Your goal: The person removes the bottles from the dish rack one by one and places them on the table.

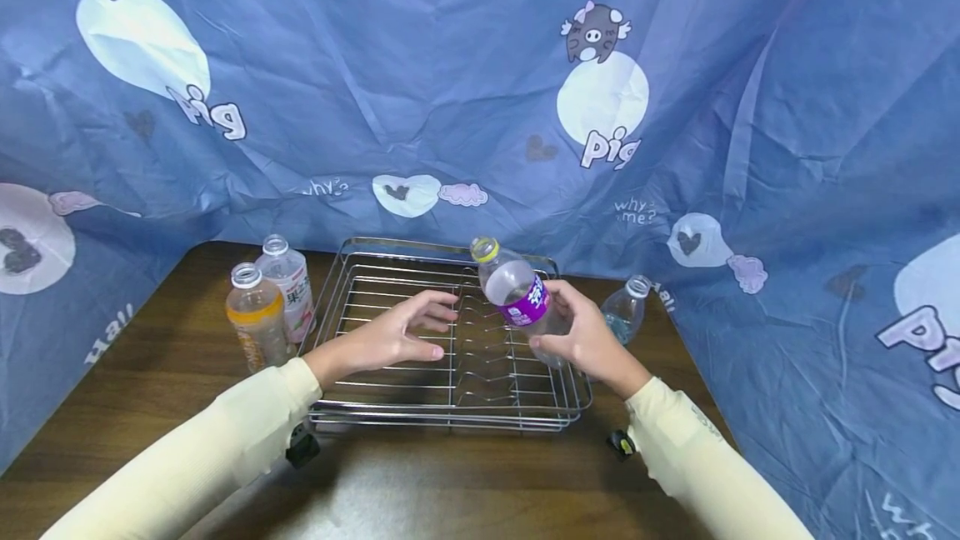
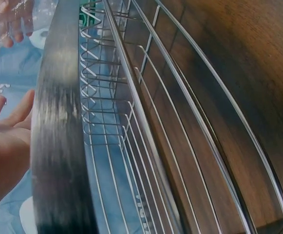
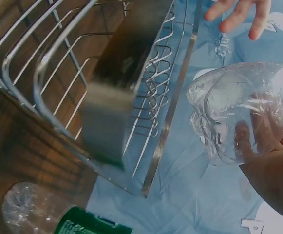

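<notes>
My right hand (image 1: 583, 333) grips a clear plastic bottle (image 1: 510, 282) round its lower part. The bottle has a purple label and a yellow ring at its uncapped neck, and it tilts with the neck up and leftward. Its clear base (image 3: 224, 114) points toward the right wrist camera. Beneath it lies a metal wire dish rack (image 1: 420, 405), whose bars also fill much of the left wrist view. Over the left-middle of the rack, my left hand (image 1: 390, 332) holds nothing, its fingers spread apart from the thumb and clear of the bottle.
Left of the rack stand a bottle with an orange label (image 1: 255, 315) and a bottle with a white and pink label (image 1: 294, 286). Another clear bottle (image 1: 628, 307) stands to the right; a green label (image 3: 85, 224) shows on it. Blue patterned cloth (image 1: 450, 65) hangs behind the brown table (image 1: 420, 482).
</notes>
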`<state>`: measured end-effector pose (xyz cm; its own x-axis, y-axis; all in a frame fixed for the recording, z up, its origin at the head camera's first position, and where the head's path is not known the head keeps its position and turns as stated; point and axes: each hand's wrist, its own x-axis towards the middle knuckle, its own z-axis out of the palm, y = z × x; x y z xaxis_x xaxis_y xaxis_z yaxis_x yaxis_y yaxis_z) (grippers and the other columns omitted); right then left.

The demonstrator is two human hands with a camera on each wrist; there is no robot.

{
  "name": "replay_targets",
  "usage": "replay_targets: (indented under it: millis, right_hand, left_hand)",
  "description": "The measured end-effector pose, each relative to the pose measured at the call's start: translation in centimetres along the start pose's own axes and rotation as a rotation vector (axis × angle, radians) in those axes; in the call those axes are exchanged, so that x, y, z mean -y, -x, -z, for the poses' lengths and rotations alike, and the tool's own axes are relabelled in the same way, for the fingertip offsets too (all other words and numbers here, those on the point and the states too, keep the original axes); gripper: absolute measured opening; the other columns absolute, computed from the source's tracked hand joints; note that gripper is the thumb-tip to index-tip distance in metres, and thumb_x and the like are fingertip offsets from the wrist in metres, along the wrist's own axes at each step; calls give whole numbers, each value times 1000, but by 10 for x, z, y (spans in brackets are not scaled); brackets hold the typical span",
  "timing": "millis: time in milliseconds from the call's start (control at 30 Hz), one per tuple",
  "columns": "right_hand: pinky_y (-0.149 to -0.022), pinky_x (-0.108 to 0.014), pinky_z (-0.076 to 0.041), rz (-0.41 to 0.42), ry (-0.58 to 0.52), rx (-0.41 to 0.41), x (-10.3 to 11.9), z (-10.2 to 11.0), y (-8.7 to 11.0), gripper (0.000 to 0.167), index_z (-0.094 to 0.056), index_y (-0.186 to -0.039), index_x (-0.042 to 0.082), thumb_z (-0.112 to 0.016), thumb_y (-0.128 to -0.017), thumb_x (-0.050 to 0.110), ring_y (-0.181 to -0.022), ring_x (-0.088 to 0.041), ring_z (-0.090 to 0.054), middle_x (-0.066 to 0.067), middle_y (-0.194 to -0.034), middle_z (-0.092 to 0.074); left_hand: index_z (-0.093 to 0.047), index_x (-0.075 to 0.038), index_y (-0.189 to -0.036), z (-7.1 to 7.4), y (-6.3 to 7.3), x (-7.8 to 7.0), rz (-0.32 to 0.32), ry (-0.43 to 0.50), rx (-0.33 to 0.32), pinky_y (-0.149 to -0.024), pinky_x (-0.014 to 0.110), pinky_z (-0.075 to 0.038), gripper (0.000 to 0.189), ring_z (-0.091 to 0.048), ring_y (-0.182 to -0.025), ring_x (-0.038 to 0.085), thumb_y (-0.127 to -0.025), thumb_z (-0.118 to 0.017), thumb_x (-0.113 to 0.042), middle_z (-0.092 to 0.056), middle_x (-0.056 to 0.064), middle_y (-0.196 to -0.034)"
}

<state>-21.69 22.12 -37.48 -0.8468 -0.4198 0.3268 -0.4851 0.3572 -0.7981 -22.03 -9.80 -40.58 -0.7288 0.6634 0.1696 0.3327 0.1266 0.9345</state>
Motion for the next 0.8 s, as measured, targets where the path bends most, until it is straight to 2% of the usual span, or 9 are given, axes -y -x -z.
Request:
replay_targets:
  millis: [133,267,467,567,800]
  right_hand:
    - [-93,-31,-51,-16,-30,-24,-3,4,3,65,-55,-131,0,-81,-72,-9,-99,-24,-65,-15,-109,-69]
    - [-88,-32,-54,-29,-42,-43,-3,7,5,64,-55,-129,-1,-83,-72,-8,-96,-23,-66,-17,-109,-69]
    - [-90,-32,-57,-47,-104,-40,-2,7,6,64,-51,-130,-6,-80,-73,-11,-100,-21,-68,-24,-116,-66]
    - [-91,-32,-57,-57,-139,-49,-3,8,8,65,-49,-131,-8,-79,-73,-12,-102,-19,-68,-27,-119,-64]
    - [-90,-29,-57,-42,-137,-110,-8,12,12,65,-49,-129,-10,-79,-72,-12,-100,-17,-68,-28,-116,-63]
  left_hand:
    - [-33,-6,-153,0,1,0,5,3,-3,-103,48,-50,73,-51,-130,39,-91,-72,-9,-49,22,-145]
    - [-33,-6,-153,0,1,-1,3,-4,-1,-103,49,-49,73,-51,-130,39,-92,-72,-10,-49,22,-145]
    - [-33,-6,-153,0,3,-2,27,-32,-12,-104,48,-49,74,-49,-132,39,-91,-73,-10,-48,21,-146]
    - [-33,-8,-153,1,5,-2,43,-82,-19,-103,49,-49,76,-48,-134,38,-90,-75,-14,-47,20,-147]
    - [-35,-10,-153,3,7,5,47,-255,-47,-106,54,-46,81,-45,-136,38,-87,-79,-23,-48,16,-148]
